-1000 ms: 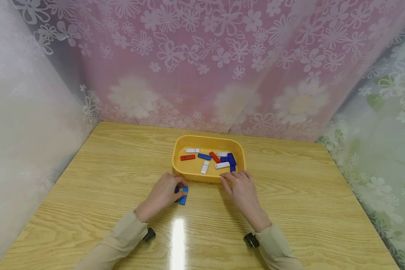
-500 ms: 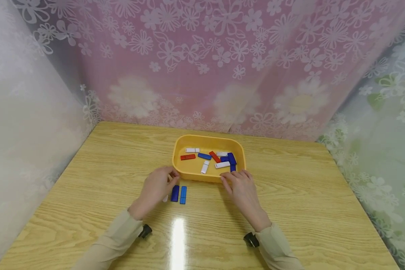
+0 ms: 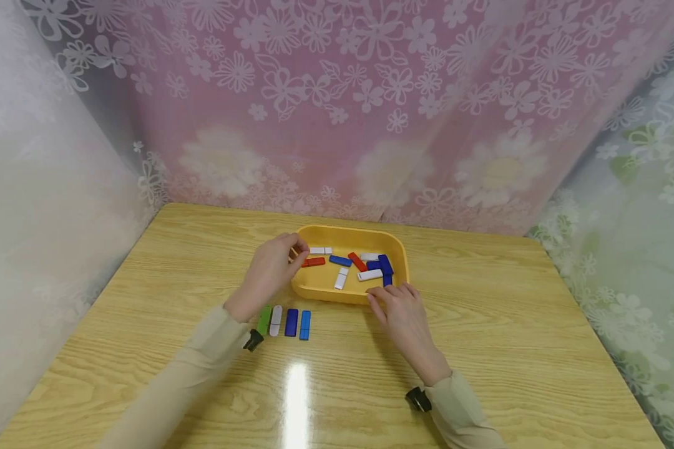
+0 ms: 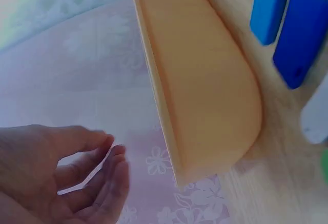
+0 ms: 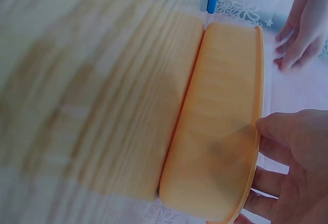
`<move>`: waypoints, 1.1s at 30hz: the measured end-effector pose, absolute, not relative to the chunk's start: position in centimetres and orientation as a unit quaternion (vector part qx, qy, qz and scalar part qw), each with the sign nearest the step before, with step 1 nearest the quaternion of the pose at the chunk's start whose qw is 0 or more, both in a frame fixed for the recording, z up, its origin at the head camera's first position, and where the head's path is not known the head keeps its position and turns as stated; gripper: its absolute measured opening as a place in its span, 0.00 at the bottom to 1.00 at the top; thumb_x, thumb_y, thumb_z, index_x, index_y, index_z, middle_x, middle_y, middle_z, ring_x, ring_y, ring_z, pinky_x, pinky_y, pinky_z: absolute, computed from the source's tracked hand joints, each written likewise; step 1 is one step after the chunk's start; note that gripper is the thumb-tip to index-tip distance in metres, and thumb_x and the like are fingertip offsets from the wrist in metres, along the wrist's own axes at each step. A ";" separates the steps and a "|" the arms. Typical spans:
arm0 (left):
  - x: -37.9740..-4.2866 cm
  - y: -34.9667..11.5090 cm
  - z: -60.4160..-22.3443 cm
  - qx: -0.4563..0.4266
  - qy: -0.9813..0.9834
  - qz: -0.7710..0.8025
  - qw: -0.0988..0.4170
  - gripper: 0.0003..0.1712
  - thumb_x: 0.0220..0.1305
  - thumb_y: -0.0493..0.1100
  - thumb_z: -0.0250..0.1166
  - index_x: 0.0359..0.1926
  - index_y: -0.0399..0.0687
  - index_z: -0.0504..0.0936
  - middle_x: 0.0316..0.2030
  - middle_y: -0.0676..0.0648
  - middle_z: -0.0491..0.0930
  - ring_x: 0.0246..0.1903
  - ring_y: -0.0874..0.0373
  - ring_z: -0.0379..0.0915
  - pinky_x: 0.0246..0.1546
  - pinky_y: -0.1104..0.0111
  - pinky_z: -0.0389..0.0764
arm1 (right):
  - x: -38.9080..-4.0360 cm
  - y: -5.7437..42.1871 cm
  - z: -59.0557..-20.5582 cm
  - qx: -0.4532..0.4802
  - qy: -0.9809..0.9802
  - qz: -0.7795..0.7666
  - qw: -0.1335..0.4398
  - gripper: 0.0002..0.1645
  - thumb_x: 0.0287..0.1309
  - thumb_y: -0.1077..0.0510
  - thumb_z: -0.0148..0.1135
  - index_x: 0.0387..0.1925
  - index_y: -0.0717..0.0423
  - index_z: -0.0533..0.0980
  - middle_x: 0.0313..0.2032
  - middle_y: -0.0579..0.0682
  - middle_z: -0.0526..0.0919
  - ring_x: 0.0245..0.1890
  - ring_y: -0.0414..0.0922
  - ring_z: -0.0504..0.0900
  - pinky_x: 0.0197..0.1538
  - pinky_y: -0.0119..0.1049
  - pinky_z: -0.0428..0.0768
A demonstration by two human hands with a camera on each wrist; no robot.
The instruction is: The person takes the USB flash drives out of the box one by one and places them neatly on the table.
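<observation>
My left hand (image 3: 275, 260) is over the left end of a yellow plastic bin (image 3: 349, 295), its fingers loosely curved with nothing between them. Just beyond its fingertips lie a red USB stick (image 3: 314, 262) and a white USB stick (image 3: 321, 251) in the bin. My right hand (image 3: 402, 312) grips the bin's front rim; in the right wrist view its thumb (image 5: 277, 125) presses the outer wall while the other fingers reach inside. In front of the bin stands a row of capped USB sticks: green (image 3: 264, 320), white (image 3: 276, 320), dark blue (image 3: 291, 322) and light blue (image 3: 305, 325).
More USB sticks lie scattered in the bin, among them a blue one (image 3: 340, 260), another red one (image 3: 357, 261) and a dark blue pile (image 3: 386, 264) at the right. A wooden table (image 3: 500, 324) carries everything; a floral curtain (image 3: 337, 143) hangs behind.
My left hand has moved from the row of USB sticks up and over the bin's left end, uncovering the white and green sticks. The right hand stays on the rim.
</observation>
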State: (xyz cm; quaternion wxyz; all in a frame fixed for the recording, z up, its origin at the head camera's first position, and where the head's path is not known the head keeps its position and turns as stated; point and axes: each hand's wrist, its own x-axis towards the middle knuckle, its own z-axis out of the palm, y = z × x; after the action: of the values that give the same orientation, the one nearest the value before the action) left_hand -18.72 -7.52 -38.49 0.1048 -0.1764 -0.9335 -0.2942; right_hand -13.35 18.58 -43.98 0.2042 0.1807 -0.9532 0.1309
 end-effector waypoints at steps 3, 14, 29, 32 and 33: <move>-20.5 -6.2 -38.6 -0.195 -0.942 -0.264 0.072 0.06 0.71 0.40 0.66 0.43 0.42 0.86 0.38 0.46 0.85 0.36 0.54 0.82 0.36 0.65 0.83 | -13.3 18.5 -43.9 0.177 -0.956 0.130 0.197 0.08 0.65 0.53 0.68 0.38 0.53 0.87 0.31 0.51 0.87 0.37 0.54 0.83 0.61 0.59 0.74; -24.8 -3.6 -41.8 -0.202 -0.968 -0.148 0.015 0.05 0.66 0.35 0.69 0.42 0.40 0.87 0.41 0.44 0.87 0.41 0.49 0.83 0.44 0.60 0.84 | -13.3 18.5 -43.8 0.172 -0.958 0.132 0.189 0.09 0.67 0.52 0.67 0.39 0.52 0.87 0.32 0.51 0.87 0.40 0.54 0.85 0.62 0.59 0.73; -24.1 -2.6 -42.1 -0.214 -0.973 -0.065 -0.047 0.06 0.71 0.31 0.58 0.40 0.39 0.82 0.37 0.40 0.83 0.37 0.47 0.80 0.37 0.57 0.84 | -13.3 18.6 -43.7 0.170 -0.958 0.131 0.187 0.09 0.67 0.52 0.67 0.39 0.52 0.87 0.32 0.50 0.87 0.39 0.53 0.85 0.62 0.59 0.73; -23.4 -2.6 -41.8 -0.220 -0.970 -0.099 -0.037 0.05 0.71 0.31 0.60 0.44 0.38 0.82 0.38 0.39 0.82 0.38 0.47 0.79 0.38 0.58 0.84 | -13.3 18.6 -43.8 0.169 -0.959 0.130 0.186 0.08 0.66 0.52 0.68 0.39 0.52 0.87 0.33 0.51 0.88 0.40 0.53 0.86 0.63 0.59 0.73; -23.1 -2.7 -41.5 -0.220 -0.967 -0.126 -0.027 0.05 0.71 0.32 0.61 0.45 0.38 0.82 0.39 0.40 0.82 0.38 0.48 0.79 0.39 0.58 0.84 | -13.3 18.6 -43.8 0.167 -0.960 0.131 0.185 0.08 0.66 0.52 0.68 0.39 0.52 0.87 0.33 0.51 0.88 0.40 0.53 0.86 0.63 0.59 0.73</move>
State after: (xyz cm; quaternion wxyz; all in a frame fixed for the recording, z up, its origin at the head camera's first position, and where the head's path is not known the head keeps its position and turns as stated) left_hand -23.10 -2.72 -41.52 -0.0269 -0.2196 -0.9670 -0.1263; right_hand -13.29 18.58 -43.80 0.1846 0.1674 -0.9596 0.1308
